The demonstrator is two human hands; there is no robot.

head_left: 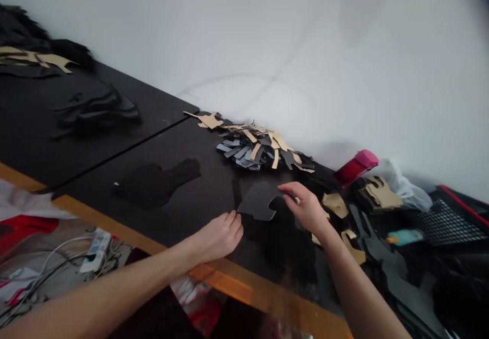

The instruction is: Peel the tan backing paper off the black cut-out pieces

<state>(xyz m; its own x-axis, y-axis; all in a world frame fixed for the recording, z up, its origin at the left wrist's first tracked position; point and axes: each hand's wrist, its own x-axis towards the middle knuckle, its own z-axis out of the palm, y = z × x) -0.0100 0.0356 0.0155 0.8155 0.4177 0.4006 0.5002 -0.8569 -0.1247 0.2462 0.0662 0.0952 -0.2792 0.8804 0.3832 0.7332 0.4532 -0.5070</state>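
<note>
Head view showed left hand (223, 234) and right hand (305, 209) pinching the piece (256, 200) at opposite edges, where a light, even hold seemed best

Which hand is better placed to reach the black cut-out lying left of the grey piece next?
Probably the left hand: it is nearer the black cut-out, while the right hand is farther off, at the grey piece on its right side.

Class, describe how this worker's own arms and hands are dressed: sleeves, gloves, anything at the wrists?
The left hand and right hand are ungloved. Both forearms are bare as far as the picture shows, with no sleeve, watch or bracelet visible.
</note>
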